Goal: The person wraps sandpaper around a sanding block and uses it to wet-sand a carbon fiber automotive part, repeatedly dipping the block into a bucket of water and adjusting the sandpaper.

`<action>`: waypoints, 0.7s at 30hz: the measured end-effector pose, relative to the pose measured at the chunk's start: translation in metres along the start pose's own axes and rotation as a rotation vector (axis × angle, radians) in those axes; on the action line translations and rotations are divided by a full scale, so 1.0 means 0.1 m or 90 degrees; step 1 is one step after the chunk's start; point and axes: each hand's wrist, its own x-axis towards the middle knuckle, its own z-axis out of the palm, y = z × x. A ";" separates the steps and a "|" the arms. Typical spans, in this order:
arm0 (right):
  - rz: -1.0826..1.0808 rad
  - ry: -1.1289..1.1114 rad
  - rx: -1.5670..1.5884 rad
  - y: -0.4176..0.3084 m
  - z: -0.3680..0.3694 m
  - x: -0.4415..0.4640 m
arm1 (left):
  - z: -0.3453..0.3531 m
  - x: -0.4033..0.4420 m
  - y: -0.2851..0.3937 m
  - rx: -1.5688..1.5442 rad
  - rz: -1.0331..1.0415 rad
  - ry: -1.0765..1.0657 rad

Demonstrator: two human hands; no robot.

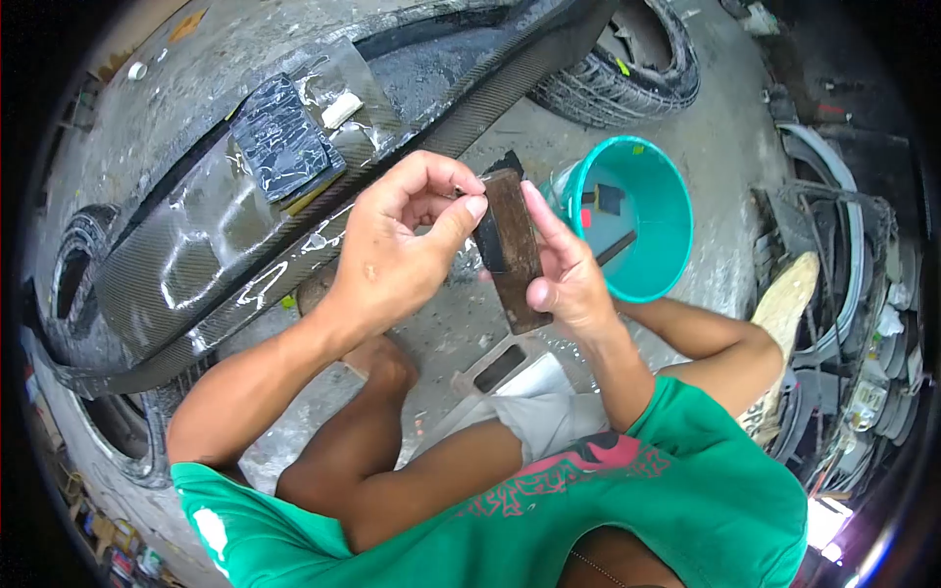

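Observation:
A worn brown sanding block [517,235] is held up in front of me, tilted, with a black sheet that looks like sandpaper [486,242] against its left side. My right hand [573,279] grips the block from the right, thumb on its lower face and fingers along the edge. My left hand [402,230] is closed in a pinch at the block's upper left, thumb and forefinger at the sheet's edge. Beyond my left hand lies a wet, glossy carbon-fibre panel [206,235]. On it rest a dark wet pad [279,137] and a small white piece [342,111].
A teal bucket [676,235] holding water and a few small pieces stands right of my hands. The long panel rests near tyres [627,83] on the concrete floor. Car parts [833,245] crowd the right side. A grey plastic stool [500,367] shows beneath me.

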 end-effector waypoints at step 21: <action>-0.339 0.206 -1.032 0.06 0.16 1.07 | -1.97 0.46 0.21 0.709 0.042 0.303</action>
